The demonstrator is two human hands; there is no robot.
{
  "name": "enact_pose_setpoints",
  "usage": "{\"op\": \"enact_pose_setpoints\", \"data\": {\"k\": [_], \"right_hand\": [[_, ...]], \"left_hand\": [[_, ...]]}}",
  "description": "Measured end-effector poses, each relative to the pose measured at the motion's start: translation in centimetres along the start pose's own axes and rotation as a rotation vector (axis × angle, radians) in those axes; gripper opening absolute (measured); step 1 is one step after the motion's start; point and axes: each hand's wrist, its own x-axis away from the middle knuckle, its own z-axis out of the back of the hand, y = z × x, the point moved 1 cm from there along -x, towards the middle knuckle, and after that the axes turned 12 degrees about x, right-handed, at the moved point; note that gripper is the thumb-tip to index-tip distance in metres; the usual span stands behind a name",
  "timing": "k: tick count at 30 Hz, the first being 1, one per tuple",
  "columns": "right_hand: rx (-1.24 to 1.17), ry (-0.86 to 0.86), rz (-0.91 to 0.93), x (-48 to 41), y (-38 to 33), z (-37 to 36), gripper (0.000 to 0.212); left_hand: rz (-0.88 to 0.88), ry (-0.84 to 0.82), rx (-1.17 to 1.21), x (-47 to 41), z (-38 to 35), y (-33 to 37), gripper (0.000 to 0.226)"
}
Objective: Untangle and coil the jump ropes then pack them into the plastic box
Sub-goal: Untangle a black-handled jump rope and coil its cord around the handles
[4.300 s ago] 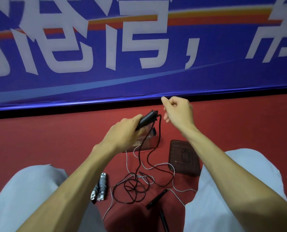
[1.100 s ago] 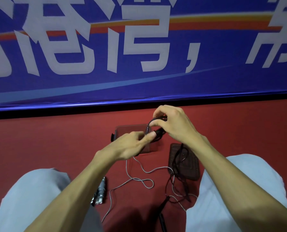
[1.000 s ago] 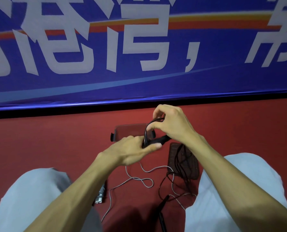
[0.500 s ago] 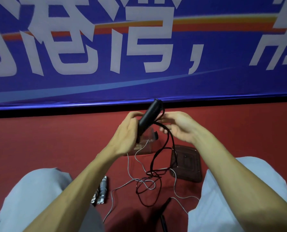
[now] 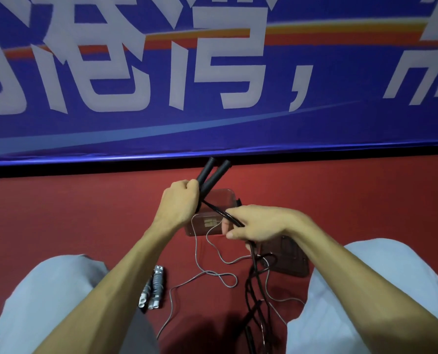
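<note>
While the left hand (image 5: pixel 180 201) curls round both black handles (image 5: pixel 214 175) at 12 o'clock, the right hand (image 5: pixel 260 223) pinches the cord (image 5: pixel 219 212). Light, floppy stuff, maybe knotted at 6 o'clock; grab near handles.

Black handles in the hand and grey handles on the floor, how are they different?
The black handles stick up from the left hand, their cord held by the right hand; the grey handles lie untouched on the floor. The black handles look smooth and dark; the grey handles ribbed and pale. Both come in pairs.
</note>
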Motion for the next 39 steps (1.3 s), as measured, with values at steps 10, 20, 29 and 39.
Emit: {"op": "enact_pose_setpoints", "data": {"k": [10,20,29,39], "right_hand": [[0.287,0.428,0.116,1.5,-0.5,0.9,0.02],[0.182,0.739,-0.147,0.3,1.1,0.6,0.02],[-0.197,0.537,-0.067,-0.9,1.0,-0.6,0.022],[-0.196,0.771,-0.241,-1.0,2.5,0.7,0.027]], "left_hand": [[0.007,-0.135,-0.47,0.0,-1.1,-0.9,0.042],[-0.27,-0.166,-0.687,1.9,-0.7,0.7,0.038],[-0.444,-0.302,-0.79,2.7,-0.4,0.3,0.033],[-0.295,-0.267,-0.245,1.5,-0.9,-0.1,0.044]]}}
